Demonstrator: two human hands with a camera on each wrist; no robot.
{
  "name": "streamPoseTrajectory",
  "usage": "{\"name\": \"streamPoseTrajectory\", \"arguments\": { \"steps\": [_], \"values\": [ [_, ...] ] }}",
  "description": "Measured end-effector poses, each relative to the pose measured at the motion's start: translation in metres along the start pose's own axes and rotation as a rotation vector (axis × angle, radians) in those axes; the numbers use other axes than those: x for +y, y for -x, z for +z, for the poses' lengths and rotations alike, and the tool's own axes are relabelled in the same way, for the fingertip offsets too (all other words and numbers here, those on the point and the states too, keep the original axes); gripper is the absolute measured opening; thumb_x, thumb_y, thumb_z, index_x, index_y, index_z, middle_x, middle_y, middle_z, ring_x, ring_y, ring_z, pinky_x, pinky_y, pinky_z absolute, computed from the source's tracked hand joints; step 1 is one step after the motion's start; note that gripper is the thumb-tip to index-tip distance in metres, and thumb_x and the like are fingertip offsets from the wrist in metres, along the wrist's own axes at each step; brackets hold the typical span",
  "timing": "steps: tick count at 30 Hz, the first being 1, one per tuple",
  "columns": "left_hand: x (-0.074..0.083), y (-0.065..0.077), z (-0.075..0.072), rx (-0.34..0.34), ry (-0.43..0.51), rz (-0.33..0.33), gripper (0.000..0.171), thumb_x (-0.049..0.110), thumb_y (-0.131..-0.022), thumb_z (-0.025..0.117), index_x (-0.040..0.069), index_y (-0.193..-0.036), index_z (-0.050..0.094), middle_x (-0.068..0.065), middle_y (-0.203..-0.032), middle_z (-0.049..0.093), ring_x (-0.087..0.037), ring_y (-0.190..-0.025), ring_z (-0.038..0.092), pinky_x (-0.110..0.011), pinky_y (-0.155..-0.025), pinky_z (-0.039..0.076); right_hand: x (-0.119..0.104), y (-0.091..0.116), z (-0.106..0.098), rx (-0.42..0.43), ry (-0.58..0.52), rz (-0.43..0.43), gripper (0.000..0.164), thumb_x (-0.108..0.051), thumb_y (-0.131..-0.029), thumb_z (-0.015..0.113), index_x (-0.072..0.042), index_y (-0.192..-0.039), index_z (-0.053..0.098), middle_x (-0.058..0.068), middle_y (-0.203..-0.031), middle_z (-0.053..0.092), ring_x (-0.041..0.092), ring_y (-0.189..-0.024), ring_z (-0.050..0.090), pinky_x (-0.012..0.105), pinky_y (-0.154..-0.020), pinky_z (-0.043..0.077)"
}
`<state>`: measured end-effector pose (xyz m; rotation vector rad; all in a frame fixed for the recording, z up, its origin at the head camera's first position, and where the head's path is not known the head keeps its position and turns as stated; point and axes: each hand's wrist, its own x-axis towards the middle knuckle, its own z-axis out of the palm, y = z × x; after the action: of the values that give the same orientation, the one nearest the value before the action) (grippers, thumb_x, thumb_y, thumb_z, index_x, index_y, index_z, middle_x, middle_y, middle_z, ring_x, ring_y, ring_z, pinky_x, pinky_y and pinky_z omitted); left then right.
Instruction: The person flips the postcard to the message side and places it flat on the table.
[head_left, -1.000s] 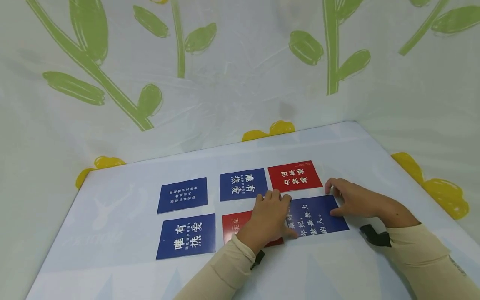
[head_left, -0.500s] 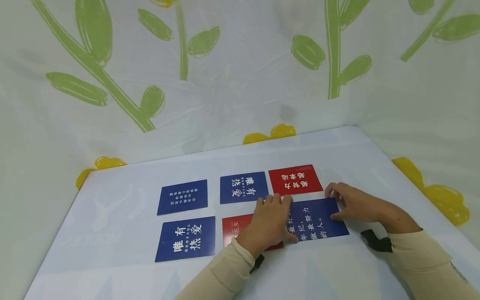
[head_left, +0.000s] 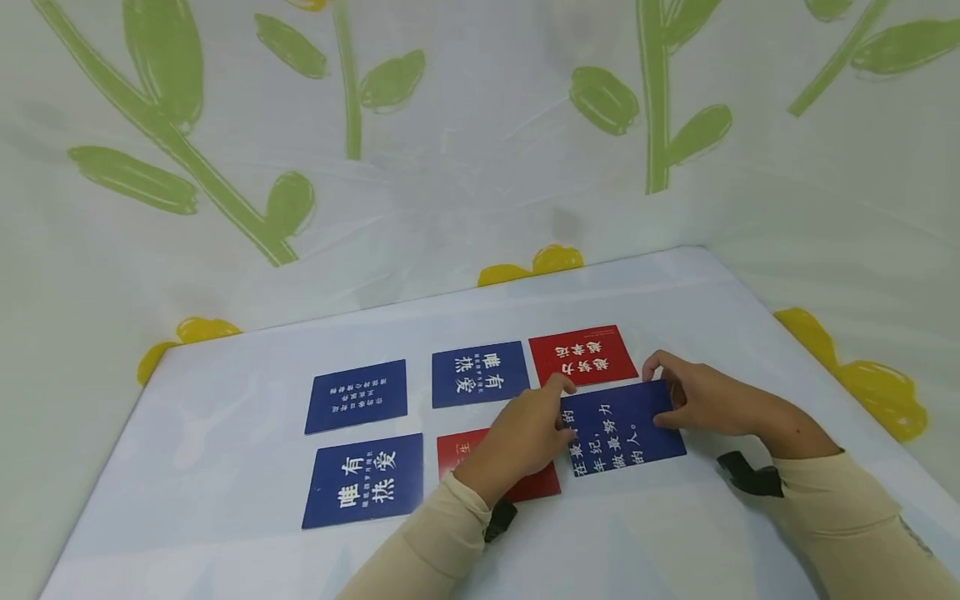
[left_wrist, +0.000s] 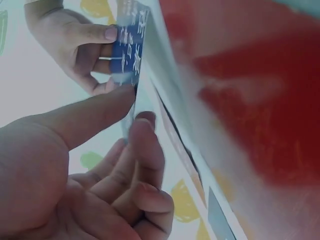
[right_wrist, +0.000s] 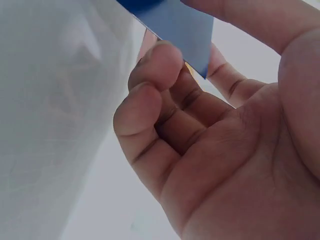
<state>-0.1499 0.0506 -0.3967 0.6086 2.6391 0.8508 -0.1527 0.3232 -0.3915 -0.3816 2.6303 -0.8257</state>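
A blue card with white Chinese characters (head_left: pixel 626 429) is held between my two hands at the right of the group in the head view. My left hand (head_left: pixel 517 437) pinches its left edge between thumb and fingers. At the opposite edge, my right hand (head_left: pixel 712 400) grips it with the thumb on the printed face and curled fingers (right_wrist: pixel 162 65) behind. The card's near edge appears slightly raised from the table. A red card (head_left: pixel 540 482) lies under my left hand and is partly hidden by it. Just beyond the held card is another red card (head_left: pixel 585 357).
Three more blue cards lie leftward: one beside the far red card (head_left: pixel 480 375), one at the far left (head_left: pixel 356 398), one at the near left (head_left: pixel 363 481). The pale table (head_left: pixel 225 433) meets a white backdrop (head_left: pixel 465 192) printed with green stems and yellow flowers.
My left fingers have moved from lying over the card's left part to pinching its edge, uncovering more characters. The card has lifted slightly and shifted a little left. The other cards keep their places.
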Motion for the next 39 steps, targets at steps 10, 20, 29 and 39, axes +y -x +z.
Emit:
{"name": "streamPoseTrajectory", "arguments": {
  "steps": [10, 20, 29, 39],
  "values": [
    [-0.007, -0.002, -0.018, 0.002, 0.133, -0.030, 0.050, 0.022, -0.083, 0.083, 0.015, -0.128, 0.063, 0.002, -0.090, 0.071, -0.010, -0.076, 0.062, -0.026, -0.067, 0.058, -0.007, -0.004, -0.009, -0.008, -0.046, 0.011, 0.030, -0.022, -0.086, 0.078, -0.011, -0.108, 0.063, 0.002, -0.084, 0.059, 0.019, -0.083, 0.054, 0.024, -0.064, 0.050],
    [-0.008, 0.000, -0.022, -0.050, 0.123, -0.019, 0.044, 0.021, -0.083, 0.082, 0.015, -0.123, 0.065, 0.000, -0.096, 0.072, -0.012, -0.081, 0.064, -0.029, -0.069, 0.059, -0.004, 0.001, -0.012, -0.057, -0.160, -0.003, 0.020, -0.021, -0.088, 0.076, -0.011, -0.101, 0.064, 0.002, -0.090, 0.068, 0.019, -0.079, 0.058, 0.024, -0.063, 0.047],
    [-0.007, 0.001, -0.031, -0.056, 0.117, 0.025, 0.040, 0.023, -0.085, 0.081, 0.015, -0.120, 0.066, 0.002, -0.098, 0.072, -0.011, -0.085, 0.063, -0.026, -0.070, 0.058, -0.002, 0.003, -0.018, -0.046, -0.168, -0.015, 0.016, -0.024, -0.089, 0.075, -0.011, -0.097, 0.070, 0.002, -0.088, 0.070, 0.017, -0.079, 0.059, 0.024, -0.063, 0.050],
    [-0.002, 0.004, -0.034, 0.001, 0.051, 0.057, 0.037, 0.024, -0.083, 0.082, 0.018, -0.117, 0.067, 0.005, -0.097, 0.071, -0.010, -0.087, 0.062, -0.026, -0.070, 0.058, -0.001, 0.009, -0.021, -0.021, -0.281, 0.005, 0.017, -0.022, -0.097, 0.066, -0.006, -0.101, 0.070, 0.010, -0.069, 0.065, 0.020, -0.058, 0.060, 0.027, -0.054, 0.050]
  ]
}}
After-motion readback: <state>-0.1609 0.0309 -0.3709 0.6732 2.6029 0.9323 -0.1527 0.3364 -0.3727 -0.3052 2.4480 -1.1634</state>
